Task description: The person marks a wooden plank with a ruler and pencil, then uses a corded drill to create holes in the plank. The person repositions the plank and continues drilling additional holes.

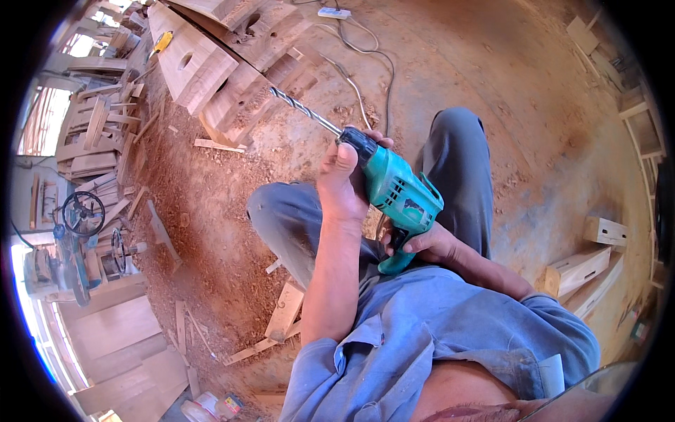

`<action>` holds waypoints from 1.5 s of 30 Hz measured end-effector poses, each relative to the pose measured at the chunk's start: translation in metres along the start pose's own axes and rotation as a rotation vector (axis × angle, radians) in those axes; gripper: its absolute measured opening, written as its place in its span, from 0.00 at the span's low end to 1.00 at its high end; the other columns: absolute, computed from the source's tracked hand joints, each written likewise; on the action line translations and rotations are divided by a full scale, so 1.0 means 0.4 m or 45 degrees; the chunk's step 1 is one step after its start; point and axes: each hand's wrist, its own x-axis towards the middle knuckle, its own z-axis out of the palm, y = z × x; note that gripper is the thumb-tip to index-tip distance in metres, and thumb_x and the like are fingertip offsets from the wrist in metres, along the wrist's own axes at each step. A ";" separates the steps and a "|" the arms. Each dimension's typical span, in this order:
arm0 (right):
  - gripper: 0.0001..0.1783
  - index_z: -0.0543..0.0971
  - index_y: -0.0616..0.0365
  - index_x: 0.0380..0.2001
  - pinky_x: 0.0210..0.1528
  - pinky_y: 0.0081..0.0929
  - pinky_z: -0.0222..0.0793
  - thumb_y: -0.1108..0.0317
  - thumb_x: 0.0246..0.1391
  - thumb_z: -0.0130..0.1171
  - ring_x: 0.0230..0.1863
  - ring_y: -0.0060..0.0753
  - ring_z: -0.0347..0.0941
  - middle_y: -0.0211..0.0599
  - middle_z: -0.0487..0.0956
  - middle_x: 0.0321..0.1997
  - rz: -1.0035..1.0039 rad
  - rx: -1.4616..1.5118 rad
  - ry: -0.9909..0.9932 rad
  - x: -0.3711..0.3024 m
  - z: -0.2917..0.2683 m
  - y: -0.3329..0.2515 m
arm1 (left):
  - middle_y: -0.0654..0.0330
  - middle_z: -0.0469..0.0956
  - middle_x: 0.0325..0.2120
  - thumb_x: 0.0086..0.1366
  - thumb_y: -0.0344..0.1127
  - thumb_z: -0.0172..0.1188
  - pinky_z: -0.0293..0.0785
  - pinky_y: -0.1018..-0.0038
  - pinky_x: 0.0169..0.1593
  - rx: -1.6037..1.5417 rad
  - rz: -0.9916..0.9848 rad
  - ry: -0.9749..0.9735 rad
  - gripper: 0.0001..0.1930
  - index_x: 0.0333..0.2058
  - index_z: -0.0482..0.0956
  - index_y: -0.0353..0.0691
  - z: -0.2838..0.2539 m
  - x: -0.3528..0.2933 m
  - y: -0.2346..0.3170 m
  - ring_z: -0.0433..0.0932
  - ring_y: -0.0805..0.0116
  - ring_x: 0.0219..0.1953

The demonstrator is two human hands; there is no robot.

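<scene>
One drill, teal with a black chuck, sits near the centre of the view, held in both hands above the person's lap; its one twisted bit points toward 10 o'clock, its tip close to the stacked timber. The left hand is clenched round the chuck end, thumb up along the drill's left side, fingertips showing past the chuck at 1 o'clock; the right hand is closed round the handle at 5 o'clock of the drill body, its grip grasping the handle with a finger at the trigger. Two knees in grey trousers rise under the drill, one at 9 o'clock of it, one at 2 o'clock; a blue shirt fills the lower middle.

At 11 o'clock of the view lie several thick timber blocks with round holes bored in them, the exact count unclear; one yellow tool rests on the leftmost. At 12 o'clock one white socket strip lies on the sawdust floor, with cables running from it toward the drill. At 9 o'clock stands one machine with two wheels; planks are piled above it. At 3 to 4 o'clock lie three pale wood blocks; offcuts lie at 7 o'clock.
</scene>
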 end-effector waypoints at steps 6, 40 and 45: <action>0.45 0.71 0.61 0.65 0.60 0.44 0.75 0.74 0.40 0.78 0.54 0.45 0.81 0.45 0.82 0.56 0.040 -0.077 0.050 -0.030 0.000 0.005 | 0.49 0.84 0.42 0.61 0.51 0.74 0.83 0.58 0.50 0.012 -0.041 0.124 0.27 0.46 0.81 0.32 0.007 -0.013 -0.010 0.84 0.53 0.45; 0.20 0.82 0.66 0.46 0.50 0.28 0.70 0.61 0.56 0.68 0.45 0.22 0.73 0.30 0.82 0.42 -0.292 -1.070 0.388 0.009 0.117 -0.207 | 0.59 0.80 0.40 0.53 0.34 0.83 0.76 0.75 0.49 0.889 -0.047 0.165 0.44 0.63 0.67 0.23 0.094 -0.073 -0.044 0.78 0.72 0.43; 0.22 0.82 0.65 0.44 0.47 0.24 0.70 0.56 0.56 0.68 0.44 0.21 0.73 0.27 0.81 0.39 -0.348 -0.860 0.273 0.018 0.124 -0.199 | 0.43 0.80 0.55 0.64 0.30 0.71 0.78 0.68 0.58 0.170 -0.196 -0.201 0.31 0.64 0.72 0.33 0.045 -0.054 -0.020 0.81 0.62 0.53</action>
